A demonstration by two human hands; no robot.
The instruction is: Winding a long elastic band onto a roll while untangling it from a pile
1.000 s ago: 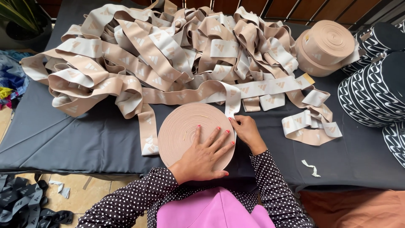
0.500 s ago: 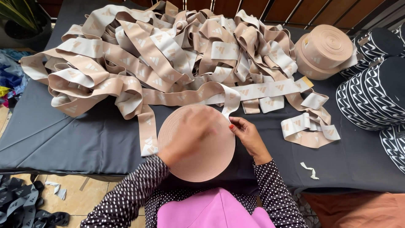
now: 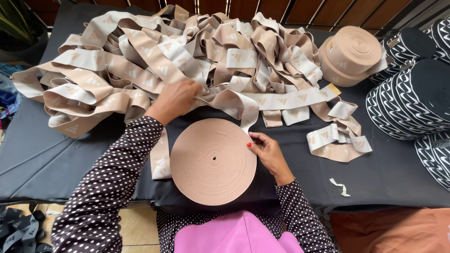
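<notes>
Head view: hands at a flat roll of beige elastic band on a dark table.

The loose band pile (image 3: 187, 61) covers the table (image 3: 47, 159). The roll (image 3: 213, 160) lies flat near the front edge. The left hand (image 3: 176, 99) pinches the band strand; the right hand (image 3: 267, 152) rests curled against the roll's rim.

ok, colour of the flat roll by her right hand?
Beige-pink roll, head view; right hand touches its edge.

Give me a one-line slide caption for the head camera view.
Left hand pulls beige elastic band from the loose heap while right hand steadies the flat beige wound roll on the black-covered table.
</notes>
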